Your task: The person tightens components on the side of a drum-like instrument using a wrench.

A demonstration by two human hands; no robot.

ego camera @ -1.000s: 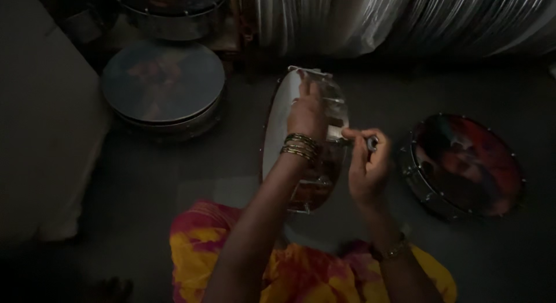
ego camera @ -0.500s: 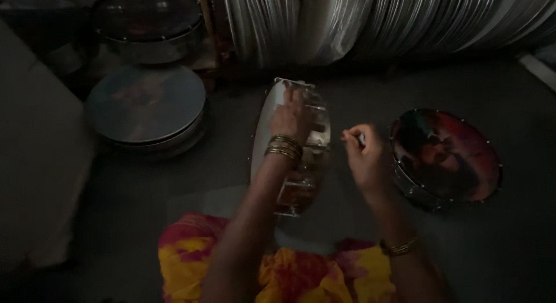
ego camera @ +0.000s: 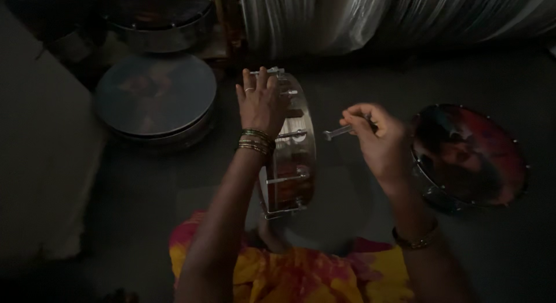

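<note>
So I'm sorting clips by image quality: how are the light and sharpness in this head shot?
Head view: very dim, with deep shadow at the left edge and bottom corners; light catches the plastic-wrapped stack at the top and the metal rim of the upright drum; the left hand and right hand with its small metal tool look soft and grainy.

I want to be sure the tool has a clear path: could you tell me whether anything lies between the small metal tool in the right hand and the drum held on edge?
Nothing visible does. The right hand holds the small metal tool beside the drum, with only bare floor showing in the gap. The left hand grips the drum's upper rim, away from that gap.
</note>
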